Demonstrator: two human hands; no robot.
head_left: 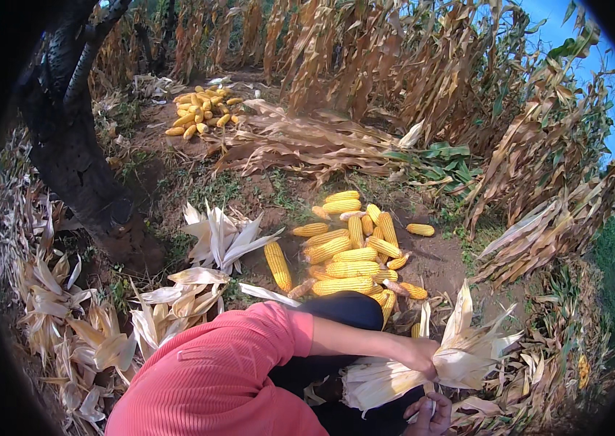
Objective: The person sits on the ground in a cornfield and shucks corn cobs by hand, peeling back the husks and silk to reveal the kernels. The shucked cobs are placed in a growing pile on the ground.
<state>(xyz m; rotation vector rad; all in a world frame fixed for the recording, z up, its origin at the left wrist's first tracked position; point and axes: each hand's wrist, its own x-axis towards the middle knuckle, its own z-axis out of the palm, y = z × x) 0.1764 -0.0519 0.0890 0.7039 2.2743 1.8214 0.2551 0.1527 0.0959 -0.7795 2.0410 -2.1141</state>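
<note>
My left arm, in a pink sleeve, reaches across to the lower right. My left hand [420, 356] is closed round pale dry corn husks [465, 356], gripped at their gathered base. More husk [380, 381] spreads on the other side of that hand, over my dark-trousered leg. Just below, my right hand [432, 416] is curled shut near the lower edge. Something small and whitish shows between its fingers, too little of it to name. Husked yellow corn cobs [354, 254] lie heaped on the soil in front of my knee.
A second pile of cobs [202, 109] lies farther back. A dark tree trunk [86, 167] stands at left. Loose husks [220, 236] litter the ground on both sides. Cut stalks [307, 138] lie before standing dry corn plants [365, 58].
</note>
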